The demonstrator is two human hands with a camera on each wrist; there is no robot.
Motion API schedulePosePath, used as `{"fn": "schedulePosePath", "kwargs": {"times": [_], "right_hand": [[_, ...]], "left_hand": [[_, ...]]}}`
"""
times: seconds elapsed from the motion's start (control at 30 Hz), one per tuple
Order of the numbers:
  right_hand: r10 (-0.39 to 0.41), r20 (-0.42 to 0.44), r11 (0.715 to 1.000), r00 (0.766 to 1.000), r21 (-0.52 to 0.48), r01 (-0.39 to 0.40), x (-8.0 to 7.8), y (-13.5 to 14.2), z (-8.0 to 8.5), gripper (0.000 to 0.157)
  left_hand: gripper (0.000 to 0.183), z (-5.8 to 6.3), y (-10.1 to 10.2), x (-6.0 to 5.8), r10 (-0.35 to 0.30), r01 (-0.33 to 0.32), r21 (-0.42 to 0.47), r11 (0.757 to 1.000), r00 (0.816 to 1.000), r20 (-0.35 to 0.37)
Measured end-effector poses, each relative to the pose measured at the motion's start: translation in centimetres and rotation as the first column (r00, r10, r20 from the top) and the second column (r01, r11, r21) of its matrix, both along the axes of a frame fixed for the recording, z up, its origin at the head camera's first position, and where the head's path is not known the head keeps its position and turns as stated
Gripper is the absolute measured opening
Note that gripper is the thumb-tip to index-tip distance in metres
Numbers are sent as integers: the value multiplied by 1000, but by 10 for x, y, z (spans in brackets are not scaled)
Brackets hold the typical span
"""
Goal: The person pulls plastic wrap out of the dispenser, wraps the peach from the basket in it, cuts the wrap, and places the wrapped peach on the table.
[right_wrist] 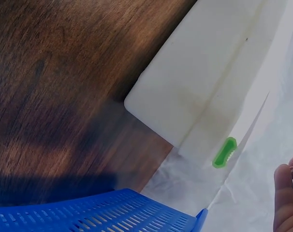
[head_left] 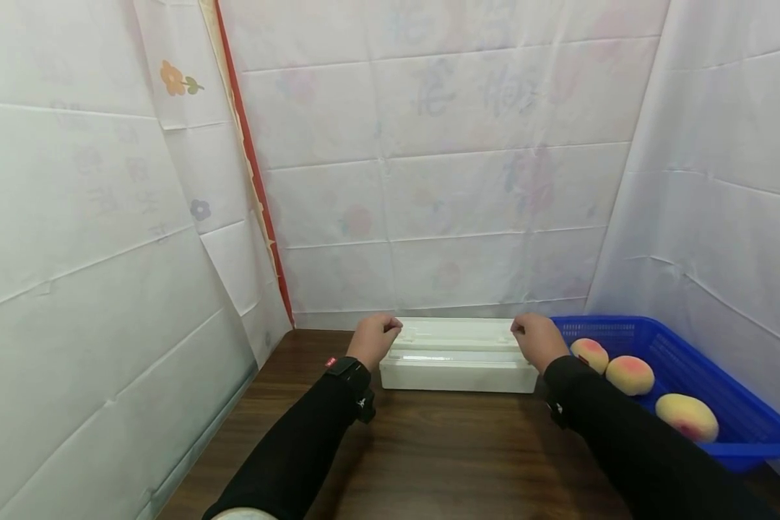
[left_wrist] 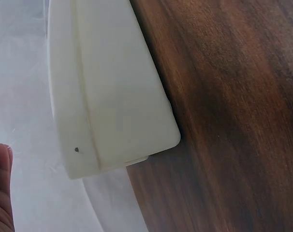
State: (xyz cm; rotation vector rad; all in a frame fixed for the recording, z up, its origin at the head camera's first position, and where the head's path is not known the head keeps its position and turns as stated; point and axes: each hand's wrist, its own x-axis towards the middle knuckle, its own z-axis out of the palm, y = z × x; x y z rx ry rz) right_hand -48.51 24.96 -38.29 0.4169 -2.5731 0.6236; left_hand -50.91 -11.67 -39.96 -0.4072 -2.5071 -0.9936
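Observation:
A long white cling film dispenser box [head_left: 458, 375] lies crosswise on the table against the back sheet. Above its left end, my left hand [head_left: 375, 339] has thumb and fingers pinched together. My right hand [head_left: 538, 339] makes a matching pinch above the right end. Clear cling film [head_left: 456, 334] appears stretched between them over the box, though it barely shows. A green slider [right_wrist: 225, 152] sits at the box's end in the right wrist view. Only fingertips of each hand appear at the edges of the wrist views.
To the right stands a blue plastic basket [head_left: 734, 404] with three yellow-pink peaches [head_left: 630, 375] in it, close to my right forearm. Brown wood-grain table [head_left: 455, 462] stretches in front of the box. White sheets [head_left: 442, 180] hang behind and on both sides.

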Motion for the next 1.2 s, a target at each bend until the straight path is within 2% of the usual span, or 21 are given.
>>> {"fn": "schedulePosePath", "kwargs": {"times": [0.3,0.67,1.0,1.2], "right_hand": [[-3,-23,1000,1000,0,3,4,0,5,14],[-20,-7,1000,1000,-20,20,5,-1,16,14],[-15,-46,1000,999,-25,14,12,3,17,14],[-10,-45,999,999,-43,8,15,2,16,14]], "left_hand": [[12,3,-2,2,-13,13,12,1000,1000,-5],[12,12,-3,5,-18,19,27,999,999,-42],[11,18,-2,11,-23,26,39,999,997,-72],[11,20,-3,15,-32,36,57,998,997,-63]]}}
